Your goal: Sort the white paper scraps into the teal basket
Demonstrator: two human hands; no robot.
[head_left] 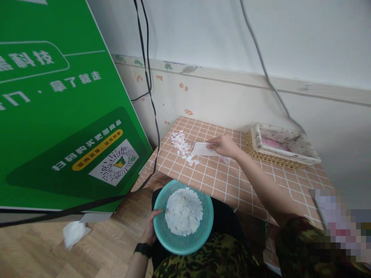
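1. Gripping a white card (pixel 203 149) by its near end, the right hand (pixel 224 146) is stretched out over the table (pixel 232 181), fingers closed on the card and its far edge set flat against the tabletop.
2. Just past the card's far edge lies a loose pile of paper scraps (pixel 181 143), white with a few pink bits, scattered on the tiled cloth; the nearest scraps touch or nearly touch the card.
3. The left hand (pixel 150 227) holds a teal plastic basket (pixel 183 217) by its left rim, fingers curled over the edge, a black wristband (pixel 143 249) on the wrist below.
4. The basket sits low in front of the table's near edge, over the person's lap, and is heaped in the middle with white paper pieces (pixel 183 211).
5. The table wears an orange cloth with a white grid, draped over its front edge.
6. To the right of the right hand, well apart from the scraps, a woven tray (pixel 255 148) with a pale liner stands near the wall.
7. A big green signboard (pixel 58 116) leans at the left, close to the table's corner.
8. Black cables (pixel 150 96) hang down the wall and cross in front of the signboard's lower edge; a grey cable (pixel 266 73) runs down to the woven tray.
9. A crumpled white sheet (pixel 74 233) lies on the wooden floor (pixel 43 255) at the left.
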